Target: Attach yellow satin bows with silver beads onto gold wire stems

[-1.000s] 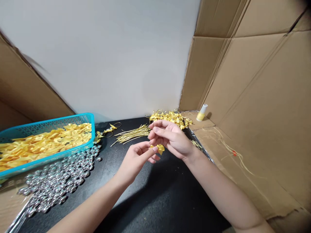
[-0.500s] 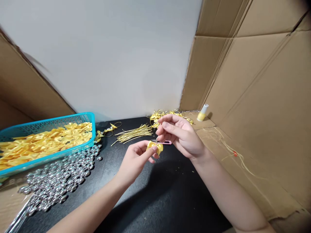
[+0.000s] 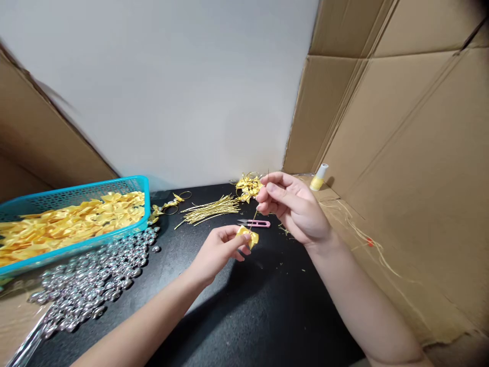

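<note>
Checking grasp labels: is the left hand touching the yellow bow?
Touching. Head view shows the left hand pinching the yellow bow between thumb and fingers; the right hand pinches its gold wire.

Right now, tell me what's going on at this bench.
A person is working with bare hands. The left hand pinches a small yellow bow above the black table, while the right hand holds a gold thread that runs up from the bow. Pink snips lie just beyond. To the left are a teal basket of yellow bows, loose silver beads, and a bundle of gold wires.
</note>
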A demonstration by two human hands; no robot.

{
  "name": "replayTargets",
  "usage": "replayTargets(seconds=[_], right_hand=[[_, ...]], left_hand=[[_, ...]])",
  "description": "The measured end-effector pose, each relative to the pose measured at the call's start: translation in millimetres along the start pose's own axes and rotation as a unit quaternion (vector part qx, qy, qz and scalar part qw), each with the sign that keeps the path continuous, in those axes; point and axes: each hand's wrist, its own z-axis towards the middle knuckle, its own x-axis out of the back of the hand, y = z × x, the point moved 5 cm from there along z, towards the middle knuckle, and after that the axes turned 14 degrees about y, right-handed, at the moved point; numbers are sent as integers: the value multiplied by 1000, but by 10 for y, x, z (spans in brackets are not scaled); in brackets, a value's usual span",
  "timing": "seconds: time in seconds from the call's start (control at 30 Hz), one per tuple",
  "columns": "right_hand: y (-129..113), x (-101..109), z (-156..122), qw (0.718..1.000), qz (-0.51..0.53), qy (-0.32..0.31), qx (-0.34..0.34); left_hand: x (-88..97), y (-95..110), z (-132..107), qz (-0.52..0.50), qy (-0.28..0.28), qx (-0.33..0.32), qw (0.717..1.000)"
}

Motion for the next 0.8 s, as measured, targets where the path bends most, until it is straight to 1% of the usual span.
replayTargets(seconds=[0.2, 0.3, 0.37, 0.43, 0.57, 0.6, 0.63, 0.67, 0.7, 0.73, 0.77, 0.8], right_hand=[[-125, 58, 12, 999, 4, 15, 33], [-179, 78, -1, 998, 4, 29, 50], [-181, 77, -7, 998, 6, 27, 54], [-156, 66, -7, 998, 13, 14, 52], [-89, 37, 2, 999, 30, -14, 33], [-77, 28, 1, 999, 32, -19, 28], [-69, 17, -1, 999, 33, -24, 23], [-65, 6, -6, 999, 34, -28, 20], [-63, -5, -10, 999, 35, -31, 18], [-64, -14, -15, 999, 36, -31, 18], [-65, -20, -18, 999, 37, -30, 19], [-65, -26, -22, 999, 38, -27, 22]], left_hand=[[-12, -123, 68, -1, 3, 32, 999], [-12, -173, 92, -16, 9, 29, 999], [-19, -186, 93, -19, 5, 24, 1000], [-45, -199, 80, -17, -21, 29, 999], [-123, -238, 52, 12, -97, 26, 995], [-124, -237, 53, 24, -96, 6, 995], [-105, -220, 60, 37, -73, -29, 996], [-70, -186, 61, 50, -31, -78, 995], [-27, -137, 47, 65, 22, -135, 988], [15, -77, 11, 79, 75, -197, 974], [40, -15, -46, 93, 117, -254, 955], [38, 40, -110, 108, 135, -301, 938]])
